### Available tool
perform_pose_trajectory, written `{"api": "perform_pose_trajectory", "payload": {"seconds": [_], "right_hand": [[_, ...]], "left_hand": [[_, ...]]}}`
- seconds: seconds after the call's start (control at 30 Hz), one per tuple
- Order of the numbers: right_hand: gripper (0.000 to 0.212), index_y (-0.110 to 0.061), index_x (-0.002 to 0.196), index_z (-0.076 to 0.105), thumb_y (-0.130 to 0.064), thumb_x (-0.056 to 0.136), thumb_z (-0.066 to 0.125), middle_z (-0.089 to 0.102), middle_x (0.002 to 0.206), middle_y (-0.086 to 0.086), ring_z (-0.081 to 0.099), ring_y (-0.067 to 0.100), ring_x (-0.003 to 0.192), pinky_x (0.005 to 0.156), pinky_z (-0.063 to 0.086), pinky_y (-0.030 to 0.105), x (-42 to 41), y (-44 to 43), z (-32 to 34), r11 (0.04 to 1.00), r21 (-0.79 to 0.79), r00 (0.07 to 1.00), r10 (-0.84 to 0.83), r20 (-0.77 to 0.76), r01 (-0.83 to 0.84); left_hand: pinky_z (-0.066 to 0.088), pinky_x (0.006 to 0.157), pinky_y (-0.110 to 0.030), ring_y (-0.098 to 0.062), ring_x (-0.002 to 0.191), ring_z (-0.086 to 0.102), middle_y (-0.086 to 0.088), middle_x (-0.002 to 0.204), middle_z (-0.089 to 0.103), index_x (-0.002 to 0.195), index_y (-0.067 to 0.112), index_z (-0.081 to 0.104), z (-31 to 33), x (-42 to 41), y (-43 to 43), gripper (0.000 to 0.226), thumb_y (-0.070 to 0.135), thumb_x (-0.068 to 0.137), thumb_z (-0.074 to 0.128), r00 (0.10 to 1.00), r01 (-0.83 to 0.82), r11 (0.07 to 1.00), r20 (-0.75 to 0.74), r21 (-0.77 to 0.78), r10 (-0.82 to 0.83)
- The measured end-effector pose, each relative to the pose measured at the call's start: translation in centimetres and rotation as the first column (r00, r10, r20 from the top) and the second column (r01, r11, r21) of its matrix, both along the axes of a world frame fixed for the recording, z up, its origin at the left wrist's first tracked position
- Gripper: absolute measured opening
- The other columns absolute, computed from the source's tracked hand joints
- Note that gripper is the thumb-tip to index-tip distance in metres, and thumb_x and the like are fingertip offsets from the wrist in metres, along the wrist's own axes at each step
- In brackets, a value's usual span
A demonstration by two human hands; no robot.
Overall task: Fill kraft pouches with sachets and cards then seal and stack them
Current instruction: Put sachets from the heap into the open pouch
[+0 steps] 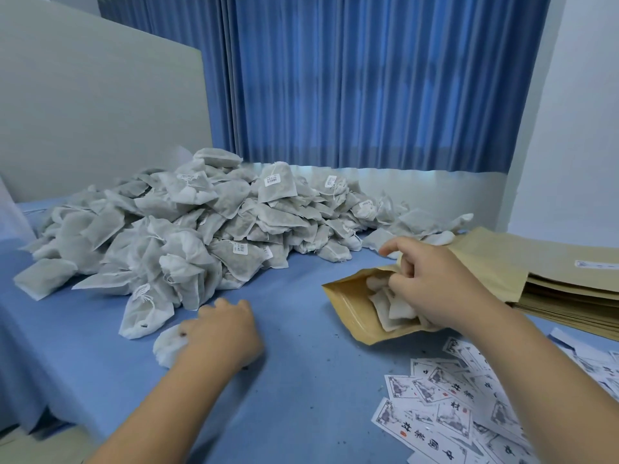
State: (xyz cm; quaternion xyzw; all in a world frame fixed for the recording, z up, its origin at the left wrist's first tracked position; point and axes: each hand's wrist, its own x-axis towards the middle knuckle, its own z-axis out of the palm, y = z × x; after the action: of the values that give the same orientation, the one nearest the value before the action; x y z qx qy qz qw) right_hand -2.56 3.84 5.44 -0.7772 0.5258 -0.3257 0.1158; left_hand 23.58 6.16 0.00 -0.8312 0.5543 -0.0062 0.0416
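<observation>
Two bare hands are working over a blue tabletop (301, 380). The left hand (222, 333) is pressing down on one white sachet (167, 346) near the front edge of the pile, fingers curled over it and grasping it. The right hand (432, 283) is reaching into the mouth of one kraft pouch (348, 309), which is lying on its side just right of centre with its opening facing right; the fingers are clenching several sachets inside it, perhaps three or four, though the exact count is hard to tell.

Dozens of grey-white sachets are lying in a pile (207, 226) across the back and left of the tabletop, far too many to count; a few are showing small printed labels, and some are trailing thin strings. One stack of flat empty pouches (569, 283) is sitting at the right edge, behind the right forearm, its number impossible to tell from the layered edges. Roughly a dozen or more printed cards (445, 416) are lying scattered and overlapping at the lower right, bearing ink drawings, black characters and small red marks.

Dark specks are dotting the blue surface near the pouch. A pale panel (93, 112) is standing behind the pile on the left, blue pleated curtains (368, 78) are hanging across the back, and a white wall (576, 128) is rising on the right.
</observation>
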Motion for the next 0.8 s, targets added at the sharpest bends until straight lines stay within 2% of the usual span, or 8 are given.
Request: {"api": "perform_pose_trajectory", "payload": {"seconds": [0.13,0.27,0.33,0.43,0.5,0.57,0.63,0.8], "right_hand": [[0.032,-0.04,0.101,0.054,-0.015,0.081,0.055,0.053,0.058,-0.009,0.057,0.018,0.05,0.045,0.043,0.025,-0.1,-0.1,-0.1,1.0,-0.001,1.0,0.005,0.016,-0.005],[0.033,-0.038,0.1,0.057,-0.012,0.079,0.056,0.054,0.057,-0.009,0.055,0.012,0.051,0.054,0.046,0.033,-0.5,-0.2,0.3,0.999,-0.036,0.999,-0.017,0.051,0.019],[0.034,-0.036,0.099,0.06,-0.01,0.077,0.056,0.053,0.057,-0.007,0.052,0.006,0.056,0.055,0.043,0.032,-1.0,-0.3,0.9,0.994,-0.088,0.995,-0.05,0.086,0.057],[0.033,-0.037,0.093,0.06,-0.01,0.075,0.057,0.05,0.057,-0.008,0.05,0.003,0.059,0.053,0.035,0.024,-2.1,-0.3,1.7,0.979,-0.163,0.983,-0.095,0.16,0.121],[0.033,-0.039,0.088,0.059,-0.009,0.074,0.056,0.05,0.056,-0.01,0.05,0.003,0.058,0.051,0.034,0.02,-2.7,-0.3,2.1,0.971,-0.186,0.973,-0.114,0.199,0.152],[0.034,-0.041,0.083,0.057,-0.008,0.075,0.054,0.049,0.055,-0.01,0.05,0.003,0.058,0.05,0.034,0.018,-3.1,-0.3,2.4,0.966,-0.194,0.968,-0.127,0.218,0.171],[0.033,-0.04,0.083,0.058,-0.008,0.075,0.054,0.05,0.055,-0.01,0.05,0.002,0.059,0.049,0.034,0.017,-3.6,-0.4,2.5,0.962,-0.2,0.966,-0.143,0.215,0.187],[0.029,-0.035,0.091,0.061,-0.011,0.077,0.054,0.052,0.055,-0.019,0.05,0.001,0.056,0.05,0.036,0.021,-4.2,-0.8,2.4,0.964,-0.186,0.967,-0.154,0.204,0.192]], "left_hand": [[0.036,0.077,-0.032,-0.026,0.111,0.048,-0.005,0.117,0.056,0.112,0.017,0.046,-0.5,0.8,-0.4,0.025,0.017,0.087,0.045,0.989,0.084,0.983,0.131,-0.163,-0.063],[0.042,0.069,-0.031,-0.026,0.097,0.055,-0.004,0.099,0.064,0.099,0.016,0.056,-0.2,-0.1,-0.9,0.017,0.025,0.086,0.049,0.972,0.157,0.897,-0.097,-0.413,-0.215],[0.043,0.06,-0.029,-0.021,0.079,0.058,0.001,0.078,0.064,0.081,0.019,0.055,0.7,-2.0,-0.9,0.01,0.028,0.083,0.052,0.9,0.132,0.83,-0.285,-0.542,-0.329],[0.036,0.043,-0.015,-0.001,0.052,0.054,0.011,0.051,0.059,0.062,0.021,0.055,3.2,-5.9,-1.0,0.019,0.028,0.08,0.054,0.683,0.082,0.768,-0.526,-0.635,-0.507],[0.035,0.042,-0.016,-0.002,0.048,0.051,0.01,0.049,0.056,0.06,0.021,0.057,5.0,-8.3,-1.5,0.022,0.025,0.082,0.052,0.591,0.069,0.766,-0.593,-0.639,-0.547],[0.033,0.047,-0.026,-0.011,0.055,0.049,0.005,0.058,0.053,0.063,0.016,0.051,6.6,-10.2,-2.2,0.023,0.026,0.084,0.05,0.624,0.065,0.789,-0.592,-0.611,-0.51],[0.029,0.049,-0.027,-0.014,0.057,0.045,0.002,0.063,0.049,0.066,0.015,0.046,7.8,-11.8,-2.6,0.021,0.027,0.083,0.05,0.675,0.107,0.821,-0.566,-0.56,-0.473],[0.027,0.049,-0.028,-0.015,0.059,0.045,0.0,0.068,0.05,0.065,0.018,0.045,9.2,-13.0,-2.2,0.02,0.029,0.081,0.051,0.705,0.169,0.833,-0.526,-0.526,-0.475]]}}
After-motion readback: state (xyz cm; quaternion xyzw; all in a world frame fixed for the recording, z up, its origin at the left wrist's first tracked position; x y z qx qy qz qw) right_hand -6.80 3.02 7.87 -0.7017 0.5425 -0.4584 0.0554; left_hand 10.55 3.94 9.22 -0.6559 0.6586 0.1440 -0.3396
